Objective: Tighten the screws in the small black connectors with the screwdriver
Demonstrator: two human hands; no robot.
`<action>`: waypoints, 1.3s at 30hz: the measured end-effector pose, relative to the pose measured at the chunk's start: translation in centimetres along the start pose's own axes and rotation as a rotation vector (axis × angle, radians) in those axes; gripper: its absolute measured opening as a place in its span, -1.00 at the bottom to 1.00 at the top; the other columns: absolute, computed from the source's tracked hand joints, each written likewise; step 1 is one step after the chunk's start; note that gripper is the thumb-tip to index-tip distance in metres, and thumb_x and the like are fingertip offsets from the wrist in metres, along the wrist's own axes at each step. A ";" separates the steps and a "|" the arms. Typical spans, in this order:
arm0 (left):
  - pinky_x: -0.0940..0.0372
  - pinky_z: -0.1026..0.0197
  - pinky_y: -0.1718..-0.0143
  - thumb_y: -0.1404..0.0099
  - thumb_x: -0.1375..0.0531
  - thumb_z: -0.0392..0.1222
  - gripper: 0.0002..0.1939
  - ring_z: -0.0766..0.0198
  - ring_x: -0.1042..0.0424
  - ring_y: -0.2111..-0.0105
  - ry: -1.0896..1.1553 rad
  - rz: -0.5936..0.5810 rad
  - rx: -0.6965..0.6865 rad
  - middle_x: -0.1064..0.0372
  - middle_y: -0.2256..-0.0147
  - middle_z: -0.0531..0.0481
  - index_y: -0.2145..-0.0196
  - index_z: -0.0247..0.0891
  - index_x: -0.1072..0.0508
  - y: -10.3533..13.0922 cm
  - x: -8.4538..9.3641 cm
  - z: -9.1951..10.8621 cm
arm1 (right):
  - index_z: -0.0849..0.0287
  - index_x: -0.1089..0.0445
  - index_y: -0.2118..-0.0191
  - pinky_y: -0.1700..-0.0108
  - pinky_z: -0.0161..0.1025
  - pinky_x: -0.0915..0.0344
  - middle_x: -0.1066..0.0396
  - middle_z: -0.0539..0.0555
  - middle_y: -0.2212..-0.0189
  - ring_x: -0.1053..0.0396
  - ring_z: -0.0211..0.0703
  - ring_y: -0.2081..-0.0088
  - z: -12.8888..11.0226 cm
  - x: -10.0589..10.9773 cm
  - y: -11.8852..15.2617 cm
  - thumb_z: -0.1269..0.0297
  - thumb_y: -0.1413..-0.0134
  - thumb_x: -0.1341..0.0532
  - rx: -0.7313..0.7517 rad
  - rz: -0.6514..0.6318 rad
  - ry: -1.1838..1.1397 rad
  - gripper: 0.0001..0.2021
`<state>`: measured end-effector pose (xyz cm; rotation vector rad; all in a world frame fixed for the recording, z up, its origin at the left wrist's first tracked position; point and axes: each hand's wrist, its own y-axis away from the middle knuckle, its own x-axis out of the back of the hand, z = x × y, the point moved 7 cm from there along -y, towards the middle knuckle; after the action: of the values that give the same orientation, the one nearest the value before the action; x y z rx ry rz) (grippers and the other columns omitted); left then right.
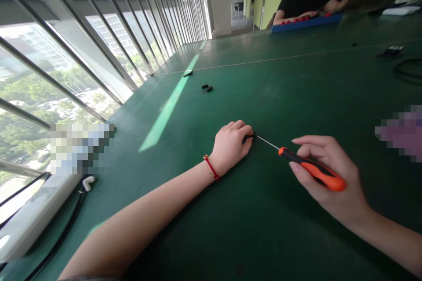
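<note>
1. One small black part (248, 137), pinched in narrowed fingers of left hand (231, 147), over green tabletop (263, 105).
2. Right hand (332, 167): fingers curled loosely round orange-and-black screwdriver (318, 173), tip at that part.
3. Blue tray (306, 24) at far edge, before co-worker (295, 8); red pieces (301, 19) show at its rim.
4. White power strip (36, 217), lower left: far end pixelated, any lettering there unreadable.

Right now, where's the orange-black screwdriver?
Head view, right of centre: the screwdriver is in the right hand, tip at the small black piece in the left hand.
</note>
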<state>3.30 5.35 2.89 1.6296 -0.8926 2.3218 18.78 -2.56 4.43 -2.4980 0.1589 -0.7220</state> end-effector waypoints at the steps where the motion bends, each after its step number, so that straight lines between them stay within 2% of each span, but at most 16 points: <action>1: -0.24 0.21 0.24 -0.27 -0.08 -0.22 -0.87 0.24 -0.34 0.26 0.004 -0.001 -0.001 -0.39 0.27 0.02 0.32 -0.20 -0.43 0.0 0.0 0.0 | 0.06 -0.29 0.17 0.34 -0.22 -0.38 -0.35 -0.01 0.43 -0.41 -0.15 0.37 0.1 -0.3 0.0 0.30 -0.02 -0.21 -0.010 -0.042 0.005 -0.79; 3: -0.24 0.21 0.25 -0.28 -0.08 -0.21 -0.87 0.24 -0.34 0.26 0.007 -0.004 -0.004 -0.40 0.27 0.02 0.31 -0.20 -0.43 0.0 0.0 0.0 | 0.05 -0.27 0.15 0.35 -0.23 -0.38 -0.35 -0.02 0.45 -0.40 -0.16 0.39 0.1 -0.4 0.0 0.32 -0.02 -0.20 -0.014 -0.053 -0.016 -0.77; 7: -0.24 0.21 0.25 -0.28 -0.08 -0.22 -0.87 0.24 -0.34 0.26 -0.004 -0.002 -0.012 -0.39 0.27 0.02 0.31 -0.20 -0.43 0.0 -0.1 0.0 | 0.05 -0.19 0.03 0.30 -0.24 -0.39 -0.30 -0.02 0.39 -0.38 -0.19 0.37 -0.1 0.2 -0.1 0.38 0.04 -0.24 0.019 0.058 -0.095 -0.59; 9: -0.24 0.21 0.25 -0.27 -0.08 -0.22 -0.87 0.24 -0.34 0.27 0.001 0.001 -0.013 -0.39 0.27 0.03 0.31 -0.20 -0.43 0.0 -0.1 0.0 | 0.06 -0.25 0.09 0.31 -0.25 -0.39 -0.33 -0.01 0.40 -0.39 -0.19 0.37 0.0 -0.3 -0.1 0.34 0.00 -0.22 0.008 -0.011 -0.053 -0.69; 12: -0.25 0.21 0.25 -0.27 -0.09 -0.22 -0.88 0.24 -0.34 0.26 0.027 -0.002 0.003 -0.40 0.27 0.03 0.31 -0.20 -0.43 -0.1 -0.1 -0.2 | 0.07 -0.31 0.18 0.41 -0.31 -0.38 -0.42 0.03 0.37 -0.44 -0.18 0.37 0.3 -0.8 0.0 0.27 -0.07 -0.19 -0.038 -0.101 -0.021 -0.84; 17: -0.27 0.21 0.24 -0.26 -0.12 -0.21 -0.89 0.23 -0.36 0.24 0.116 0.016 0.067 -0.43 0.26 0.04 0.29 -0.19 -0.43 -0.2 -0.1 -0.9 | 0.08 -0.28 0.15 0.43 -0.36 -0.41 -0.44 0.06 0.27 -0.46 -0.21 0.39 0.6 -0.4 -0.1 0.25 -0.05 -0.21 -0.095 -0.028 -0.106 -0.78; 23: -0.26 0.16 0.17 -0.27 -0.11 -0.21 -0.86 0.21 -0.35 0.22 0.114 0.035 0.122 -0.44 0.26 0.03 0.26 -0.19 -0.45 -0.3 -0.1 -1.5 | 0.09 -0.25 0.11 0.51 -0.39 -0.37 -0.45 0.07 0.33 -0.47 -0.18 0.37 1.5 -1.4 -0.1 0.23 -0.06 -0.20 -0.198 -0.129 -0.099 -0.74; 29: -0.27 0.15 0.16 -0.25 -0.12 -0.20 -0.85 0.20 -0.35 0.21 0.156 0.041 0.152 -0.43 0.25 0.01 0.24 -0.22 -0.45 -0.3 0.0 -1.7 | 0.10 -0.22 0.09 0.49 -0.37 -0.36 -0.43 0.02 0.41 -0.42 -0.23 0.46 1.5 -2.2 -0.2 0.25 -0.08 -0.16 -0.202 -0.228 -0.065 -0.75; 39: -0.27 0.17 0.17 -0.24 -0.13 -0.19 -0.87 0.22 -0.36 0.22 0.240 0.045 0.188 -0.44 0.29 0.03 0.29 -0.19 -0.47 -0.4 -0.2 -2.3 | 0.07 -0.21 0.06 0.46 -0.34 -0.35 -0.41 0.02 0.39 -0.41 -0.22 0.44 1.8 -2.3 0.0 0.22 -0.10 -0.14 -0.197 -0.231 -0.045 -0.73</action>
<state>1.74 7.06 2.31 1.3642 -0.6846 2.6307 17.75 -1.13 2.06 -2.7493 -0.0801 -0.7737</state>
